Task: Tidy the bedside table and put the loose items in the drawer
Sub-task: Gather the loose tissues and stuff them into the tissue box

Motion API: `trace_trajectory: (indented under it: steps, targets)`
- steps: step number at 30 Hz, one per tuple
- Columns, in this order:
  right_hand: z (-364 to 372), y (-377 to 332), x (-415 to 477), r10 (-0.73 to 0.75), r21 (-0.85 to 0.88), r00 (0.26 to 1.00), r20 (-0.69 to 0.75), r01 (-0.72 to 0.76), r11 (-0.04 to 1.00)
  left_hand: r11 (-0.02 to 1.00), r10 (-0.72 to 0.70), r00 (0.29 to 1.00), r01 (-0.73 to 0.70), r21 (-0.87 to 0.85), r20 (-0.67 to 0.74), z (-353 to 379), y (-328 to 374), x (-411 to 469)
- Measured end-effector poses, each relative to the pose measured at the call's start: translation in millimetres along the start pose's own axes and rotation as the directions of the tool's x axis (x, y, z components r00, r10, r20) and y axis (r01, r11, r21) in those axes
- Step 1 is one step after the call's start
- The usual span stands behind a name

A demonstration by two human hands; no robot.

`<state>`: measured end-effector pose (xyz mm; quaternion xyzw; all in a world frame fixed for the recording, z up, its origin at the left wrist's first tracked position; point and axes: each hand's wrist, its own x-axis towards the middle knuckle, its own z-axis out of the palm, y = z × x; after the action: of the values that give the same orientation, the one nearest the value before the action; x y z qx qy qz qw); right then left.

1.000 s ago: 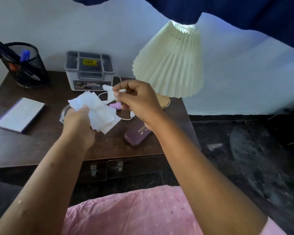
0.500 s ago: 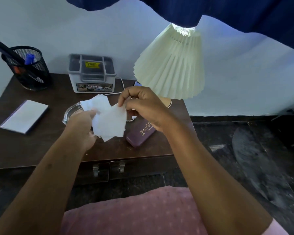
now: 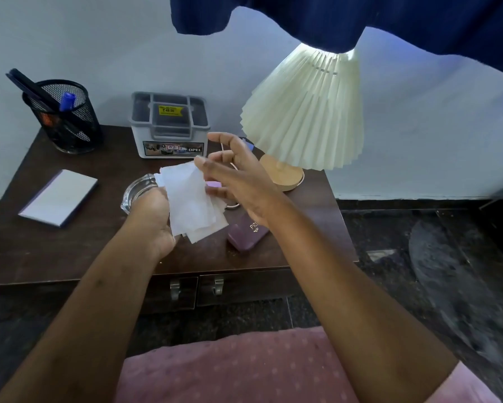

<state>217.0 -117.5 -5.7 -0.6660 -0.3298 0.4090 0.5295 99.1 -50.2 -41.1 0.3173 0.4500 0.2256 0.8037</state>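
Paper sheets (image 3: 190, 205): held as a loose white stack in left hand (image 3: 154, 219), raised above bedside table (image 3: 70, 248), just in front of glass ashtray (image 3: 137, 190).

Step in hand, as judged: gathering. Sheets off the table top, not yet stowed. Both drawer fronts (image 3: 244, 286) seen closed below the table edge.

Next move, as judged: free hand needed at a drawer handle, drawer pulled open, stack lowered in flat. Thin sheets likely to fan out or slip; firm pinch advised during transfer.

Left hand: curled round the left edge of the stack and gripped it; fingertips hidden behind the paper.

Right hand (image 3: 238, 181): held nothing. Fingers (image 3: 224, 141) spread and nearly straight, index tip at the top corner of the stack; actual contact could not be told.

Also on the table top, still to be sorted: purple case (image 3: 245, 235) under the right wrist, pink item (image 3: 214, 184), white cable (image 3: 232, 205), notepad (image 3: 58, 197).
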Motion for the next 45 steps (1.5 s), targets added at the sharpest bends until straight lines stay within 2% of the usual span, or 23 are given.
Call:
trace_trajectory:
  steps: [11,14,16,18,20,23,31,35,39,45]
  targets:
    - [8,13,6,-0.164,-0.293,0.978,-0.129,0.120,0.948,0.999,0.021,0.999,-0.021,0.026,0.030,-2,-1,3]
    - [10,15,8,-0.071,-0.280,0.983,-0.168,0.022,0.960,1.000,0.013,1.000,-0.013,0.005,0.015,-3,-1,4]
    - [13,20,9,0.039,-0.288,0.993,-0.113,-0.070,0.955,1.000,0.005,1.000,-0.005,0.005,-0.014,-3,-1,3]
    - [20,24,9,0.115,-0.251,0.993,-0.040,-0.122,0.960,1.000,0.016,1.000,-0.016,0.015,-0.020,-1,-1,2]
    - [29,27,9,0.122,-0.228,0.993,-0.012,-0.121,0.966,1.000,0.027,1.000,-0.027,-0.004,-0.012,2,0,-1]
    - [40,29,10,0.133,-0.247,0.991,-0.023,-0.135,0.960,1.000,0.023,0.999,-0.022,-0.019,0.033,6,2,-6]
    - [27,21,8,0.163,-0.100,0.984,-0.075,-0.170,0.980,0.994,0.103,0.990,-0.107,0.038,0.096,18,-5,-14]
    - [24,20,2,0.197,-0.101,0.979,-0.046,-0.201,0.974,0.996,0.070,0.996,-0.073,0.057,0.057,17,-10,-11]
    - [12,18,4,0.186,-0.067,0.981,-0.050,-0.190,0.980,0.986,0.122,0.992,-0.124,0.115,0.018,18,-11,-8]
    - [7,21,6,0.254,0.100,0.967,-0.004,-0.252,0.963,0.985,0.148,0.988,-0.143,0.093,-0.046,14,-10,-4]
